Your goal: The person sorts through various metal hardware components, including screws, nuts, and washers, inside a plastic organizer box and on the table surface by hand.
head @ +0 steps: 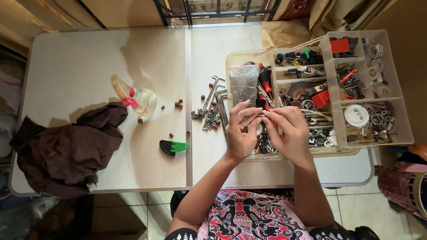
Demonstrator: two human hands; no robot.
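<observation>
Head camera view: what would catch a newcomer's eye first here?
First, the two hands, left hand and right hand, meeting fingertip to fingertip over the clear compartment box, which is crammed with small hardware at the table's right. Next, the dark brown cloth heaped at the table's left edge, with a clear spray bottle lying just beyond it. A loose scatter of hex keys and screws sits mid-table.

A pale beige desk (89, 58) carries a dark brown cloth (66, 151), a clear spray bottle (140, 100) with a pink trigger, and a black and green tool (173, 147). A clear organiser (378, 138) shows red, black and silver parts. The lap shows a red, black and white patterned garment (249, 218).
</observation>
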